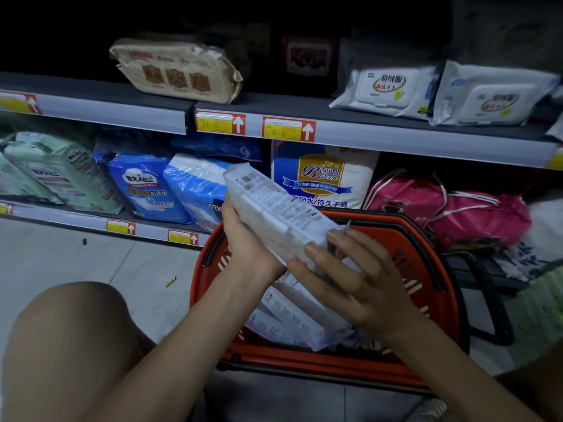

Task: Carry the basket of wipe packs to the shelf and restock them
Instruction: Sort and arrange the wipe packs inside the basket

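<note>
A white wipe pack with small printed text is held tilted above the red basket. My left hand grips its left side from below. My right hand holds its near right end, fingers curled over the edge. Several more white wipe packs lie inside the basket on the floor. On the upper shelf, two white wipe packs sit at the right and a beige pack at the left.
The lower shelf holds blue pad packs, green packs, a white and blue bag and pink bags. My bare knee is at lower left. A small yellow scrap lies on the tiled floor.
</note>
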Tool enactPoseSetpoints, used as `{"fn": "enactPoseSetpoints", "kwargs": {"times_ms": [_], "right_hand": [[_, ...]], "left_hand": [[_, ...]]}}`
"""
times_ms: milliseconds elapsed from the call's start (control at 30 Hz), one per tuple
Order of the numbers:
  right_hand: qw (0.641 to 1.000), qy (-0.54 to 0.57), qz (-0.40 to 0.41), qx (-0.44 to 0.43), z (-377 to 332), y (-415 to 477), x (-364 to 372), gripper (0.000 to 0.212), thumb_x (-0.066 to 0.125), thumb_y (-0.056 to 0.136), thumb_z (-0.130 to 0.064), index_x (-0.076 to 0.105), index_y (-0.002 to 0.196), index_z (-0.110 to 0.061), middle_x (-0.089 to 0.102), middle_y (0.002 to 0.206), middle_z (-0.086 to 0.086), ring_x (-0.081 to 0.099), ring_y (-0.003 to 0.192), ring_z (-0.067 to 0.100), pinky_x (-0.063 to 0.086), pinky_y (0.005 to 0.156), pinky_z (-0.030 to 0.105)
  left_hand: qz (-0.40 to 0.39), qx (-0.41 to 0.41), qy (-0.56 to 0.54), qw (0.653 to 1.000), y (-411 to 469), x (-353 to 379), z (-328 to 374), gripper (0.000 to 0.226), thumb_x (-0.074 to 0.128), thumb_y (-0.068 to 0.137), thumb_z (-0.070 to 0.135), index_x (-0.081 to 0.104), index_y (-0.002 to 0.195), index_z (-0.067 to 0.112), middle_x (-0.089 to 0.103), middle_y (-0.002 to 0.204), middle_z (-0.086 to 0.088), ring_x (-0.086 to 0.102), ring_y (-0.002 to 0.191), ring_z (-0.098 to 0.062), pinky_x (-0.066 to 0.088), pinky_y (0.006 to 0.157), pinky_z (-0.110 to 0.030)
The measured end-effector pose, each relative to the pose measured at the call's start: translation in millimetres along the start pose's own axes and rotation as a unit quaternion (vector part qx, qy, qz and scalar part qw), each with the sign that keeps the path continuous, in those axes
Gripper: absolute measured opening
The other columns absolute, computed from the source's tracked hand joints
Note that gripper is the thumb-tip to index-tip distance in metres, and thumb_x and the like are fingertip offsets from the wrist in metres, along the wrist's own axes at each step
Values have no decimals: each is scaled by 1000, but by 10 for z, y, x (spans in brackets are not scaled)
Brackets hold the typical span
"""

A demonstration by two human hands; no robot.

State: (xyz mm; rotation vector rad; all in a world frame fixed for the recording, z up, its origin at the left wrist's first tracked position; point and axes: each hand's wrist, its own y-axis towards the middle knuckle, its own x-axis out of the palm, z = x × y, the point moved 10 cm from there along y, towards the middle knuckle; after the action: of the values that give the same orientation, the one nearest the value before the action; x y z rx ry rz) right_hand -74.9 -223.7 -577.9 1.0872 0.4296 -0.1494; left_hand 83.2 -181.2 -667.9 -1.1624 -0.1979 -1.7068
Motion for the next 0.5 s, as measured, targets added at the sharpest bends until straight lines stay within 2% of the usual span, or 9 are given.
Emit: {"fn": "enactPoseSetpoints", "kwargs": {"times_ms": [67,133,200,300,400,467,500], "right_hand": [[999,8,-11,31,121,6,2,42,82,89,-16,65,128,-18,51,138,7,52,129,28,54,102,46],[997,15,-28,65,252,-3,2,47,82,89,-15,65,132,-17,49,140,13,50,131,32,52,103,49],[992,31,-50,109,393,-26,22,48,80,90,-15,65,135,-15,48,141,18,49,134,37,50,105,51],[972,77,-69,212,617,-86,49,48,76,90,-14,62,135,-15,52,142,26,51,135,43,48,107,55],[924,146,-49,351,836,-150,34,44,76,90,-19,67,133,-10,56,142,20,56,133,33,51,107,43],[871,205,-20,446,945,-207,33,46,78,87,-15,67,132,-9,62,136,10,61,128,22,51,106,31],[838,239,-4,491,982,-238,40,46,78,86,-11,67,131,-9,66,130,5,63,124,18,52,102,29]], "left_hand": [[-23,-28,-24,999,-6,50,-21,76,37,95,73,57,142,17,62,130,-20,57,124,-38,44,109,-53],[-45,-43,-38,997,-2,96,-9,83,44,92,75,54,151,18,61,137,-18,54,130,-37,42,111,-52],[-52,-35,-40,997,7,100,45,84,50,90,77,56,150,18,64,139,-13,55,133,-33,41,114,-53],[-84,-37,-28,995,-57,193,79,88,52,91,77,51,153,14,57,151,-17,46,147,-34,29,125,-51],[-109,-33,-15,993,-104,280,125,81,57,93,69,51,152,14,54,154,-16,49,145,-36,32,124,-55],[-117,-15,15,993,-106,305,169,66,61,96,55,56,148,15,56,152,-12,53,142,-35,36,122,-57],[-120,0,46,992,-102,308,191,57,61,98,46,57,147,17,58,150,-10,55,140,-33,38,120,-56]]}}
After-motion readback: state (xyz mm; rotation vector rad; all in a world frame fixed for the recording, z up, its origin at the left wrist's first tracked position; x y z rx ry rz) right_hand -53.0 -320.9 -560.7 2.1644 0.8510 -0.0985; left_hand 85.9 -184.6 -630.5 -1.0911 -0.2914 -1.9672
